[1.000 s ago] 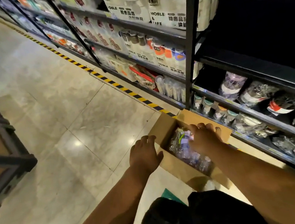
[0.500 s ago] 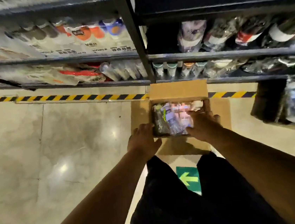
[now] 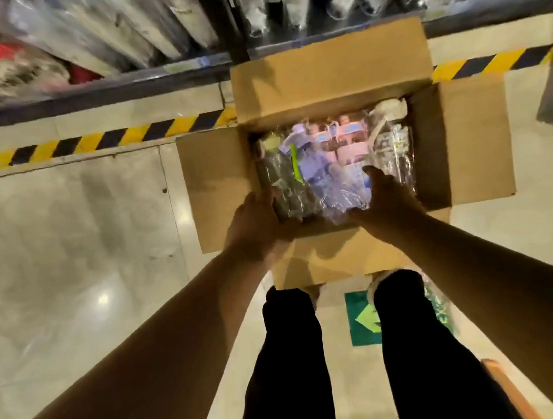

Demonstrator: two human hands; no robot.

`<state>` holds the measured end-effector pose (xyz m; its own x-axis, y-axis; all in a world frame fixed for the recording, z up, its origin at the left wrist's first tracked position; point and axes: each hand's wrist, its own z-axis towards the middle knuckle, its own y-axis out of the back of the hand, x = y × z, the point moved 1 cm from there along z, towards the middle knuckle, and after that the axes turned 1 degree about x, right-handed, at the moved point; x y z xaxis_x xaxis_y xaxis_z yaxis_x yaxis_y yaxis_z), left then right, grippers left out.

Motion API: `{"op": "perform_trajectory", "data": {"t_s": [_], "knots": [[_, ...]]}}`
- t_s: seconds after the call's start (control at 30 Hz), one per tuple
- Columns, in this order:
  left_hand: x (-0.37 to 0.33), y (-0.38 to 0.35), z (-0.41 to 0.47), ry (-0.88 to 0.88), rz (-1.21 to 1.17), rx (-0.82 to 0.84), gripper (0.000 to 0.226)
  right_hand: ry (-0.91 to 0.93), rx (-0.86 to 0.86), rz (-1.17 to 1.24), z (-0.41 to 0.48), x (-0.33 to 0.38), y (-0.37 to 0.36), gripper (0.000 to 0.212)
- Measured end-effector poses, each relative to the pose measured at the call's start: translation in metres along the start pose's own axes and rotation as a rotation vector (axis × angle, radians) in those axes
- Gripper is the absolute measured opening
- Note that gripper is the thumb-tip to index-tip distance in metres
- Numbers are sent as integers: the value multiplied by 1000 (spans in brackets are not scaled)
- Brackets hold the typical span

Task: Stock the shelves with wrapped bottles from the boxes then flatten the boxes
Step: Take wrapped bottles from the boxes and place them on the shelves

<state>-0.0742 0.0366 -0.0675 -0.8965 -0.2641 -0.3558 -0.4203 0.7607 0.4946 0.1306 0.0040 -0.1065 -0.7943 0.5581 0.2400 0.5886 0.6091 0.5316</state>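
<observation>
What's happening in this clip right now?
A person stands over an open box on the floor beside the shelves. Both hands are down in it: the left hand on a dark wrapped bottle, the right hand on a purple wrapped bottle. Neither bottle is clearly lifted out yet, and the box looks full.

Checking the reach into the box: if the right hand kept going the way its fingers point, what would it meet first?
Probably the wrapped bottles: the right hand already rests on their plastic, fingers pointing toward the box's far wall.
</observation>
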Motion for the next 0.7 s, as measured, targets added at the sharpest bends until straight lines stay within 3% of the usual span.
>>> {"op": "perform_trajectory", "data": {"t_s": [0.13, 0.27, 0.4, 0.47, 0.57, 0.7], "knots": [[22, -53, 64, 14, -182, 39, 25, 36, -20, -54, 82, -13, -53, 95], [49, -93, 116, 8, -331, -82, 39, 95, -31, -98, 140, -24, -104, 108], [60, -112, 148, 85, -381, -86, 40, 83, -106, -19, 158, -37, -125, 112], [62, -116, 159, 140, -452, -92, 46, 110, -135, 120, 156, -44, -128, 105], [50, -114, 156, 180, -706, -41, 77, 177, -118, 447, 143, -42, -122, 92], [28, -113, 148, 75, -1107, 43, 52, 311, -75, 597, 108, -31, -103, 76]]}}
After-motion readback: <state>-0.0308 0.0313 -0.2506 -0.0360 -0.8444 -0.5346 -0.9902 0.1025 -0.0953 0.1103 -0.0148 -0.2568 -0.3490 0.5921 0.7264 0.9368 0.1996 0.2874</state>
